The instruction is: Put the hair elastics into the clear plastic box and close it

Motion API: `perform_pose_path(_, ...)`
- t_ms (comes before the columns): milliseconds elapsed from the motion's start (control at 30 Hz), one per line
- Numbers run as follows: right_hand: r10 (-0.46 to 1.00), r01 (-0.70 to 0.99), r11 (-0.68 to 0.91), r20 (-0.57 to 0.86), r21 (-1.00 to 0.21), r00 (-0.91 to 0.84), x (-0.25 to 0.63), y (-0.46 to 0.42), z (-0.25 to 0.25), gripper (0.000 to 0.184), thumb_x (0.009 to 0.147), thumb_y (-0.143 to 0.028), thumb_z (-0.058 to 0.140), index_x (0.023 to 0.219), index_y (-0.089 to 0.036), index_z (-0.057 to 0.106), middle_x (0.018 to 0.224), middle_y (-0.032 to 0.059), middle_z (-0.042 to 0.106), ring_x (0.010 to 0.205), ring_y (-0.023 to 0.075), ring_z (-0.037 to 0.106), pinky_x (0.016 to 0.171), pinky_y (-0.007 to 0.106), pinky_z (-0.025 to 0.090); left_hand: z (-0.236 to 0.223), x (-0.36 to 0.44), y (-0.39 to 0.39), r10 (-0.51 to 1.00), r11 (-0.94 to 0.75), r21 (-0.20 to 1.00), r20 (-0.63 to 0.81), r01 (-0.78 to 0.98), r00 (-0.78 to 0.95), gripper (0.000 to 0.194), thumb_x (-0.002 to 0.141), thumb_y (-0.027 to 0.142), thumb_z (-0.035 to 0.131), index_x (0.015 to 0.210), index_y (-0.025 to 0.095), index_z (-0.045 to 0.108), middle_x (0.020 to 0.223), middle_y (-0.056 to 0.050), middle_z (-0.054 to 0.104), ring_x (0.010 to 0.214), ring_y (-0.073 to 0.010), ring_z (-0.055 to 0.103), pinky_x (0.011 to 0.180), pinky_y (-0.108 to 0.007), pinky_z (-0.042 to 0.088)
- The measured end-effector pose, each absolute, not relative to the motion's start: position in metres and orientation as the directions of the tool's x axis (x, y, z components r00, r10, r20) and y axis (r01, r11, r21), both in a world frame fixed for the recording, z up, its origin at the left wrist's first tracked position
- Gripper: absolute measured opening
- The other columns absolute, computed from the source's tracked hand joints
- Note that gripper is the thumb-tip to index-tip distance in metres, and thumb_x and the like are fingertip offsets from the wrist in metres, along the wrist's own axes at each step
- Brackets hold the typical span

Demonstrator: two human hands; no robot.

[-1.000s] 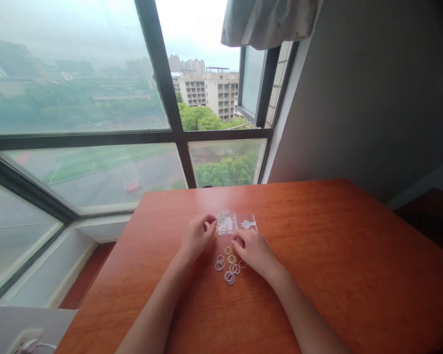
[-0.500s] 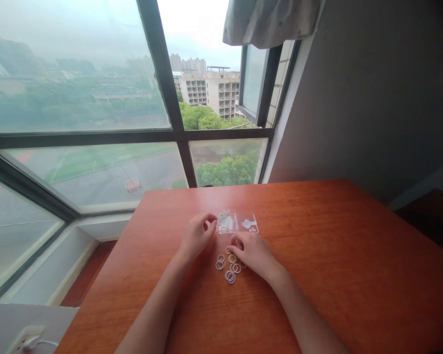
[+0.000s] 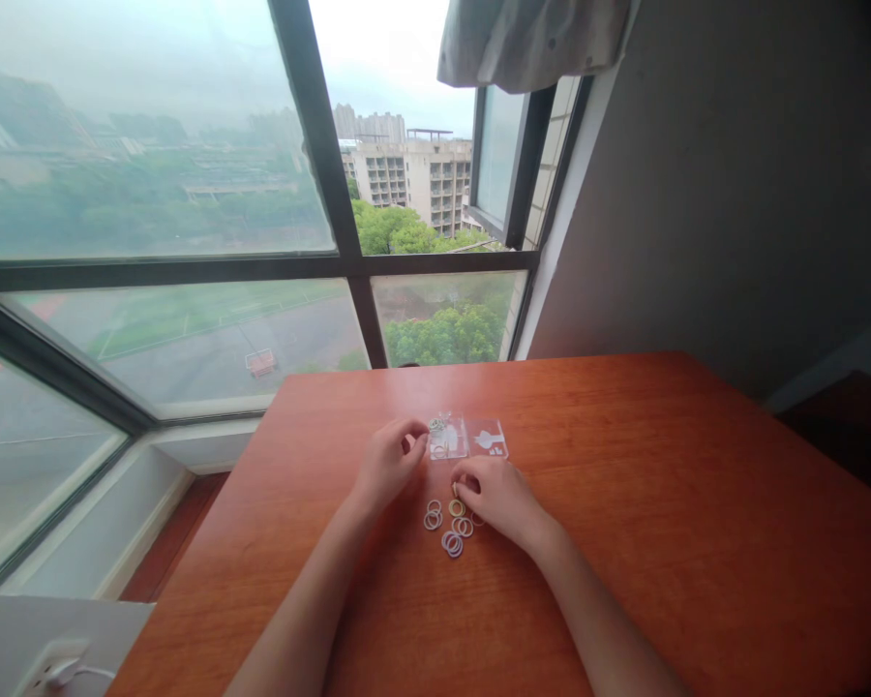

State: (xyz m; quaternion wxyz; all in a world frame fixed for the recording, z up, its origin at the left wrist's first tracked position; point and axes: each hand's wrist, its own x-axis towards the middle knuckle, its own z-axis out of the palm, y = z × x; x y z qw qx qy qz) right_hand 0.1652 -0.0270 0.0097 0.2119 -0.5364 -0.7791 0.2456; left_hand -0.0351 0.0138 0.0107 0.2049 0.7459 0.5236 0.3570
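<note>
A small clear plastic box (image 3: 459,449) lies with its lid (image 3: 495,438) folded out to the right. Several pale rings (image 3: 436,424) sit in its left part. My left hand (image 3: 390,459) is closed at the box's left edge, thumb and fingertips gripping it. Just in front of the box, my right hand (image 3: 499,492) pinches a pale yellow ring (image 3: 455,490), seen nearly edge-on. Below that hand, a yellow ring (image 3: 457,507), grey-white rings (image 3: 434,515), cream rings (image 3: 463,527) and lilac rings (image 3: 452,544) lie on the table. Another ring is partly hidden under my right hand.
The reddish-brown wooden table (image 3: 660,465) reaches to the window frame (image 3: 261,270) at the back. A grey wall (image 3: 682,213) rises on the right. A plug in a socket (image 3: 62,670) is at the lower left.
The pale yellow ring that lay flat by my right fingertips is now tipped up between thumb and finger. My left hand and the box have stayed put.
</note>
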Motion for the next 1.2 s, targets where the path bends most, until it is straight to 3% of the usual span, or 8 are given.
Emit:
perform_pose_path(200,0.947,0.696,0.310,0.147,-0.647,-0.285,0.165,-0.025,0.007,0.008,0.081,-0.021,0.061,0.079,-0.023,0.068,0.073,-0.0011,0.067,0.068,0.0141,0.058,0.064,0.024,0.036,0.016,-0.031,0.010,0.921,-0.385,0.684,0.321,0.619,0.219,0.012,0.086,0.022,0.053,0.087,0.018,0.065,0.075,0.000,0.063,0.060,-0.0099,0.050,0.058,-0.021,0.040)
perform_pose_path(433,0.949,0.635,0.308,0.279,-0.709,-0.148,0.165,-0.020,0.005,0.010,0.084,-0.026,0.061,0.080,-0.022,0.068,0.066,-0.0008,0.063,0.062,0.0141,0.056,0.061,0.023,0.038,0.029,-0.018,0.001,0.864,-0.481,0.691,0.270,0.540,0.425,0.013,0.086,0.025,0.055,0.085,0.017,0.066,0.073,0.000,0.062,0.059,-0.0093,0.047,0.056,-0.021,0.037)
perform_pose_path(633,0.940,0.605,0.319,0.325,-0.730,-0.104,0.165,-0.020,0.008,0.010,0.084,-0.025,0.060,0.079,-0.021,0.068,0.063,-0.0014,0.061,0.059,0.0130,0.054,0.060,0.022,0.039,0.027,-0.014,0.000,0.854,-0.486,0.696,0.248,0.529,0.458,0.012,0.085,0.021,0.055,0.080,0.017,0.065,0.075,-0.001,0.062,0.060,-0.0095,0.048,0.057,-0.021,0.038)
perform_pose_path(800,0.957,0.631,0.268,0.279,-0.728,-0.084,0.166,-0.020,0.007,0.013,0.084,-0.028,0.059,0.089,-0.021,0.069,0.063,-0.0017,0.060,0.060,0.0140,0.055,0.061,0.023,0.040,0.024,-0.018,0.003,0.886,-0.457,0.670,0.288,0.585,0.363,0.010,0.083,0.019,0.055,0.079,0.017,0.064,0.072,0.000,0.062,0.060,-0.0100,0.049,0.058,-0.022,0.039)
perform_pose_path(967,0.969,0.667,0.238,0.224,-0.706,-0.108,0.166,-0.020,0.008,0.011,0.083,-0.027,0.060,0.084,-0.022,0.069,0.065,-0.0014,0.062,0.062,0.0144,0.056,0.063,0.024,0.040,0.016,-0.027,0.009,0.916,-0.395,0.642,0.333,0.657,0.225,0.012,0.085,0.022,0.053,0.081,0.018,0.064,0.075,-0.001,0.064,0.062,-0.0115,0.052,0.059,-0.023,0.041)
perform_pose_path(1200,0.971,0.672,0.239,0.195,-0.701,-0.141,0.166,-0.021,0.009,0.011,0.083,-0.025,0.059,0.084,-0.022,0.069,0.066,-0.0009,0.063,0.064,0.0145,0.057,0.063,0.024,0.039,0.007,-0.032,0.013,0.922,-0.371,0.630,0.335,0.682,0.192,0.011,0.084,0.022,0.055,0.082,0.019,0.066,0.076,0.000,0.065,0.063,-0.0121,0.054,0.061,-0.023,0.042)
